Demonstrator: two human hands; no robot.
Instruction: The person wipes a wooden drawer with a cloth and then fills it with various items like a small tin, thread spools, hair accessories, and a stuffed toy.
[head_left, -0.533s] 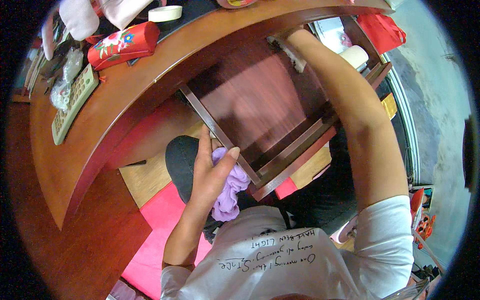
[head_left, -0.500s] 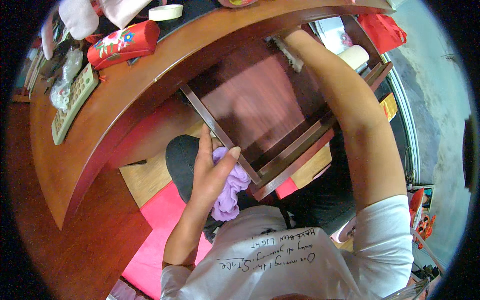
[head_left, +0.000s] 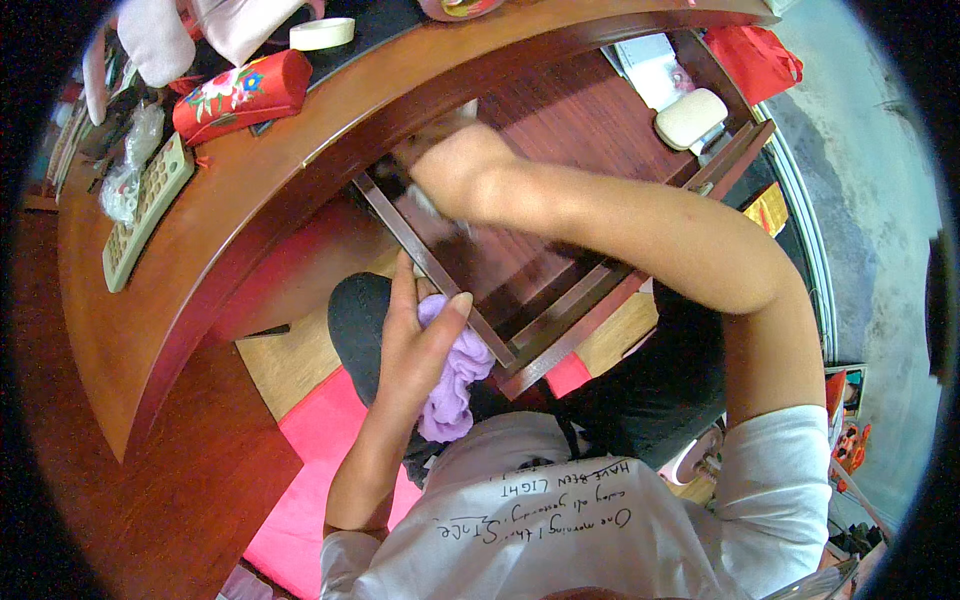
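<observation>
A dark reddish-brown drawer [head_left: 600,120] stands pulled out from under the curved desk, over my lap. My left hand [head_left: 412,335] is closed on a crumpled purple cloth [head_left: 450,385]. Its fingers and thumb also rest against the drawer's left side wall. Inside the drawer, at its left back corner, my right hand [head_left: 455,170] presses down on a whitish cloth [head_left: 424,204]. Its fingers are partly hidden under the desk edge and smeared by motion, while bits of the cloth show around them.
In the drawer's right part lie a cream rounded case [head_left: 690,119] and white papers [head_left: 645,70]. On the desk [head_left: 240,195] sit a red floral pouch [head_left: 240,97], a tape roll [head_left: 322,34] and a beige keypad-like device [head_left: 148,213]. A red bag [head_left: 755,62] is beyond the drawer.
My right hand has swept with the whitish cloth from the drawer's back right area to its left side, uncovering the cream case. My left hand stays at the drawer's side with the purple cloth.
</observation>
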